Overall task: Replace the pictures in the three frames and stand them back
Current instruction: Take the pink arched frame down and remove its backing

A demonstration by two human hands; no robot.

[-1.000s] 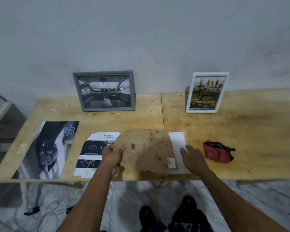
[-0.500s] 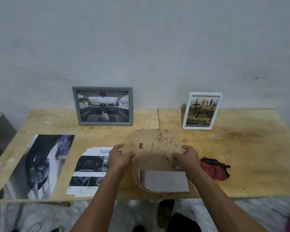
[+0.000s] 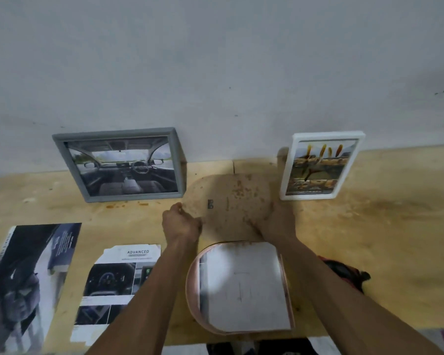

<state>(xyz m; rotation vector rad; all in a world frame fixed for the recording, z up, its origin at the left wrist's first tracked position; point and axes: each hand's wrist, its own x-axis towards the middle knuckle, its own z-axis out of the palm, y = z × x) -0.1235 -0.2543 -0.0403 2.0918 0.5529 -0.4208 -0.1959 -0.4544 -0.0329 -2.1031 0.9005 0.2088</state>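
A brown backing board (image 3: 228, 203), rounded on its left side and stained, is held between both hands above the table's middle. My left hand (image 3: 181, 222) grips its left edge and my right hand (image 3: 278, 221) its right edge. Below it, near the front edge, a pink frame (image 3: 191, 290) lies face down with a white sheet (image 3: 244, 288) resting in it. A grey frame (image 3: 118, 163) with a car interior picture and a white frame (image 3: 321, 165) with a yellow picture lean on the wall.
Two loose printed pages lie at the left: a dark car page (image 3: 28, 280) and an "ADVANCED" dashboard page (image 3: 113, 285). A red and black cloth (image 3: 344, 272) lies right of my right arm. The wooden table (image 3: 382, 239) ends just below the pink frame.
Both hands have lifted the backing board off the pink frame and carried it away from me toward the wall, uncovering the white sheet. The camera has moved closer.
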